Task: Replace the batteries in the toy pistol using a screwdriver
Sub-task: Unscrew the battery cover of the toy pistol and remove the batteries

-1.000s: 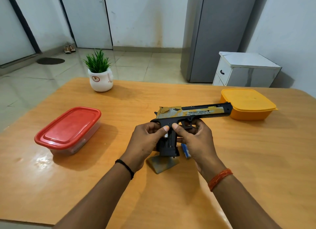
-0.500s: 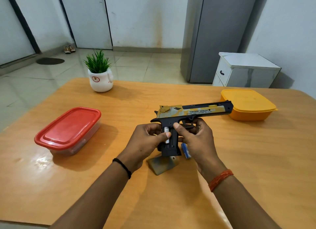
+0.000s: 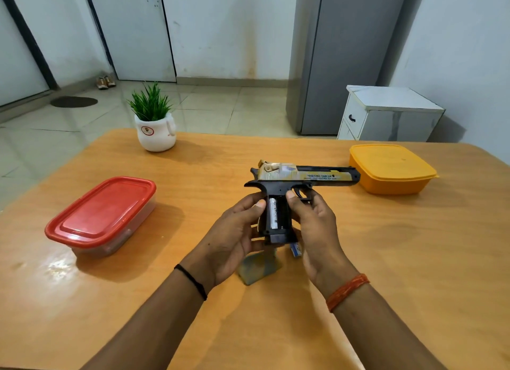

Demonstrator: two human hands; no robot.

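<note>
The black and gold toy pistol [image 3: 303, 175] is held above the table with its barrel pointing right. Its grip is open, and one white battery [image 3: 273, 213] sits upright in the left slot; the slot beside it looks dark. My left hand [image 3: 234, 240] grips the back of the grip, thumb next to the battery. My right hand [image 3: 314, 226] holds the front of the grip, thumb near the trigger. The grey-gold grip cover [image 3: 258, 270] lies on the table below the hands. A small blue and white object [image 3: 295, 249] shows under my right hand. No screwdriver is visible.
A red-lidded clear box [image 3: 102, 215] stands on the left of the wooden table [image 3: 414, 259]. An orange lidded box [image 3: 392, 168] sits at the far right, just behind the muzzle. A potted plant [image 3: 154, 124] stands at the back left.
My thumbs have parted from over the grip, so the white battery in the open compartment now shows fully. The pistol has stayed at about the same place.
</note>
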